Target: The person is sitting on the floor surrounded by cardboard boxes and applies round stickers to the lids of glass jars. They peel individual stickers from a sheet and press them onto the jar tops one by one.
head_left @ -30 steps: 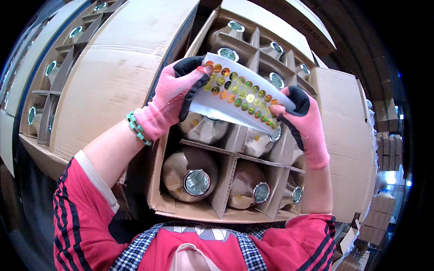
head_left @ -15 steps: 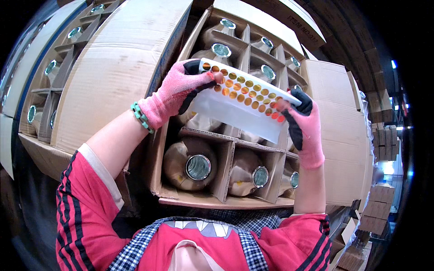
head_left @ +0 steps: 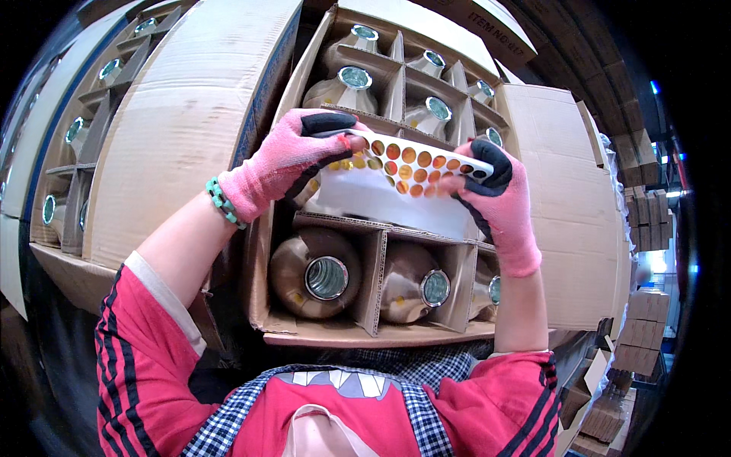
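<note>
Stretched between my two gloved hands is a white sheet of round, shiny gold-orange stickers (head_left: 415, 160), its upper edge folded over and its plain lower part hanging down. My left hand (head_left: 301, 156), in a pink glove with black fingertips, pinches the sheet's left end between thumb and fingers. At the right end, my right hand (head_left: 502, 198) grips it the same way. Below the sheet stands an open carton (head_left: 365, 339) split by cardboard dividers. A rounded brownish glass vessel (head_left: 293, 266) with a silver-rimmed mouth sits in its near-left cell; several similar ones fill other cells, some partly covered by the sheet.
On the left, another open carton (head_left: 65, 255) holds more glass vessels, with its broad flap (head_left: 175, 114) raised between the two cartons. The near carton's right flap (head_left: 567, 213) is folded outward. Stacked cardboard boxes (head_left: 640, 331) stand farther right.
The sheet has come a little lower and more level, and its sticker-covered upper part now curls over more. My right hand has moved slightly left, closer to my left hand. Both keep their hold.
</note>
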A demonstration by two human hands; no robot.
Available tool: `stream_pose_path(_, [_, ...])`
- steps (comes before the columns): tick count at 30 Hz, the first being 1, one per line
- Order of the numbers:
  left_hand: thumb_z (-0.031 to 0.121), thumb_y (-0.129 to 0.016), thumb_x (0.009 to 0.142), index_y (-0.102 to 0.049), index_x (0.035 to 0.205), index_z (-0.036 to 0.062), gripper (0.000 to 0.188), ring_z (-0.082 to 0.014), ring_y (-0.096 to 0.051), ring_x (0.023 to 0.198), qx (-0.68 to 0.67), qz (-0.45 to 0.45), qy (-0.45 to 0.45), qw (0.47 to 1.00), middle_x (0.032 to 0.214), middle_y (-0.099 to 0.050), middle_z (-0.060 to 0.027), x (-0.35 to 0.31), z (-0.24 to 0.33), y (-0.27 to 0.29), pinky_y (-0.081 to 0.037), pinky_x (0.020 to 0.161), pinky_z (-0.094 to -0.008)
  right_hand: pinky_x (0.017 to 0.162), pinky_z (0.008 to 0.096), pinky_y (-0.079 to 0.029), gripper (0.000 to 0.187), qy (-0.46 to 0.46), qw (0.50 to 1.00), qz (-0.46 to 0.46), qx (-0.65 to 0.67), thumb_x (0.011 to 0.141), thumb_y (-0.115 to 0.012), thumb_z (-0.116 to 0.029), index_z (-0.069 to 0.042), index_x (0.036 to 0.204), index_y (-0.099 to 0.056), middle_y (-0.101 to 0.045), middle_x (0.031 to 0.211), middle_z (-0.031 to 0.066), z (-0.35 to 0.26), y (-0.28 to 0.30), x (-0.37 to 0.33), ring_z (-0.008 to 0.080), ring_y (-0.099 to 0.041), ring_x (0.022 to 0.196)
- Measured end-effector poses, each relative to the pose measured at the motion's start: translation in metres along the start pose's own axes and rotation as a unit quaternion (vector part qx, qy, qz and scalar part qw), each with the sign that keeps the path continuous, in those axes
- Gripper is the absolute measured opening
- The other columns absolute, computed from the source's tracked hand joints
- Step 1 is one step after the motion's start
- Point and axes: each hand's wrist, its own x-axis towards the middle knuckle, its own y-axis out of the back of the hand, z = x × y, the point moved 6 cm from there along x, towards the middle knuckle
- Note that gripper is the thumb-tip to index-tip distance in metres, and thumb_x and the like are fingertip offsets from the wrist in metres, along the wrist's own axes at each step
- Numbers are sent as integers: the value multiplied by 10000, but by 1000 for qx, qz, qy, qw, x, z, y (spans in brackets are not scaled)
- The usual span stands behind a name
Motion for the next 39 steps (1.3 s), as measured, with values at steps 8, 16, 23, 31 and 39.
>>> stream_pose_path(8, [104, -591, 772, -583, 979, -6, 234, -49, -515, 765, 26, 23, -39, 999, 858, -583, -11, 2, 1, 0, -434, 689, -186, 684, 210, -428, 175, -25, 995, 89, -39, 688, -590, -4, 28, 859, -573, -596, 812, 66, 27, 17, 3, 71, -534, 772])
stream_pose_path(16, [153, -588, 769, -551, 1010, -20, 299, -79, -533, 779, -14, -4, -43, 999, 843, -583, -31, -2, 5, 2, -434, 719, -218, 700, 217, -439, 235, -6, 988, 128, 86, 733, -535, 35, 27, 968, -544, -583, 854, 47, 27, 19, -1, 88, -541, 780])
stream_pose_path(23, [147, -586, 772, -555, 987, -21, 275, -96, -545, 748, -59, 13, -40, 997, 797, -587, -38, 3, -2, 8, -442, 694, -223, 763, 241, -443, 263, 66, 991, 113, 22, 722, -539, 51, 37, 985, -536, -595, 886, 83, 19, 21, 3, 113, -555, 820])
stream_pose_path(31, [115, -572, 785, -552, 980, -34, 246, -92, -545, 768, -69, 25, -26, 997, 830, -583, -63, 5, -4, 13, -446, 699, -213, 746, 228, -437, 239, 120, 989, 84, 31, 730, -541, 40, 22, 968, -556, -586, 926, 63, 0, 19, 17, 100, -544, 829])
stream_pose_path(39, [110, -576, 785, -567, 971, -17, 225, -89, -553, 741, -86, 58, -29, 994, 805, -594, -51, 4, -4, 11, -454, 676, -213, 635, 221, -431, 101, 156, 974, 68, -149, 722, -587, -20, 3, 821, -578, -573, 716, 42, -23, 22, 29, 77, -517, 678])
